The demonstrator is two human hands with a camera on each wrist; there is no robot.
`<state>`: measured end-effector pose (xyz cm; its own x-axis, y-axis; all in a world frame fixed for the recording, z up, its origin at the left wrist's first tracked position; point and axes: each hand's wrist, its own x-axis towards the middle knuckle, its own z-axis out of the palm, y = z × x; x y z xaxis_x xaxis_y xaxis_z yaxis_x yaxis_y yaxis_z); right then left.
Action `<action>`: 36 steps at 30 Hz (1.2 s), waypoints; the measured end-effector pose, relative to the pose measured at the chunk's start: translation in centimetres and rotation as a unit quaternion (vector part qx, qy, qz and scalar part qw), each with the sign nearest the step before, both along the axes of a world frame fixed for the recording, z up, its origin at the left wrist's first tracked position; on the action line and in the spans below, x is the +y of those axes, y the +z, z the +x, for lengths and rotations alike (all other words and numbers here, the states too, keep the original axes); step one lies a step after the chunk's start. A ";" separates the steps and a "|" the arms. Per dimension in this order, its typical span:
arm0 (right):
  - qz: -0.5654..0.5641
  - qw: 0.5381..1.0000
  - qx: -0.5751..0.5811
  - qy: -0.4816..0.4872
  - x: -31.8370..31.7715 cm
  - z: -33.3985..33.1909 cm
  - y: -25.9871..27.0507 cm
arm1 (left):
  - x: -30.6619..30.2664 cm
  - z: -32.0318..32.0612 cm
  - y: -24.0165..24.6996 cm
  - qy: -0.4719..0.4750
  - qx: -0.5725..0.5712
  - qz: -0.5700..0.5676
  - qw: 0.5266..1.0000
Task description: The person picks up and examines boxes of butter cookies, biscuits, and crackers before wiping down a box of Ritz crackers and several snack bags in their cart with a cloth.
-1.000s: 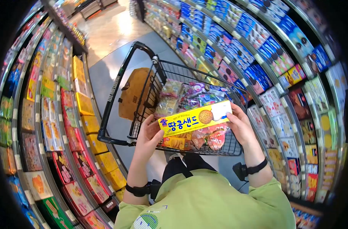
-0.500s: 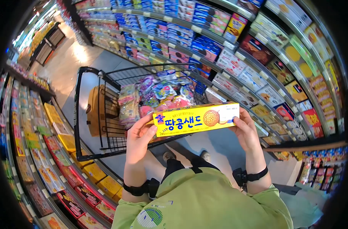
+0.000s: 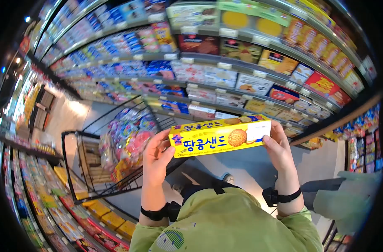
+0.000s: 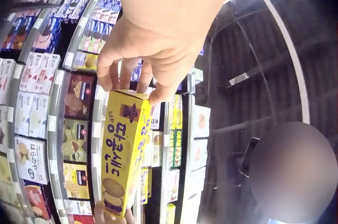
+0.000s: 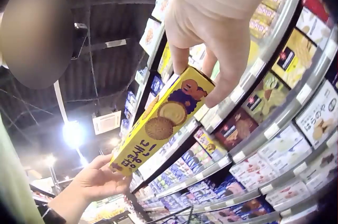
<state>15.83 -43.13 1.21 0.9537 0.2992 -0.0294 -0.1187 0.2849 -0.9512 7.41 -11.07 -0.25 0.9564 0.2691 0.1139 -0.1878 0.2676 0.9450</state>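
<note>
A long yellow box of sandwich cookies [image 3: 218, 136], with blue lettering and a cookie picture, is held level in front of the body. My left hand [image 3: 157, 157] grips its left end, thumb on the front face and fingers behind. At the opposite end my right hand [image 3: 278, 147] pinches the box, its thumb over the white patch. The left wrist view shows the left hand [image 4: 158, 55] with fingertips and thumb around the near end of the box [image 4: 124, 150]. In the right wrist view the right hand [image 5: 211, 39] spans the other end.
A black wire shopping cart [image 3: 80, 195] with colourful bagged snacks [image 3: 130, 134] stands to the left. Shelves of boxed cookies [image 3: 250, 84] curve across the front and right. Lower shelves with yellow boxes [image 3: 112, 220] run at the left. Another person in pale green [image 3: 346, 201] is at the right.
The head view has swung to the right, so the cart now appears further left and the cookie shelves fill the front. Both hands keep their hold; the box has tipped, showing more of its top face.
</note>
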 end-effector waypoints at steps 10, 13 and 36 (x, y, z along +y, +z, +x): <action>-0.020 0.996 -0.047 -0.069 -15.5 6.0 0.6 | -14.4 11.6 1.2 -0.078 0.049 -0.035 0.995; -0.016 0.995 -0.053 -0.086 -17.2 8.1 0.9 | -15.9 15.0 1.7 -0.084 0.057 -0.013 0.995; -0.245 0.770 -0.462 -0.366 -28.5 27.6 12.6 | -30.5 41.1 12.5 0.048 -0.383 0.224 0.895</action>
<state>43.45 -71.62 13.81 0.5427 -0.1598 0.8246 0.6953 -0.4653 -0.5478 48.55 -41.53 12.23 0.5261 0.1095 0.8433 -0.8283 -0.1585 0.5374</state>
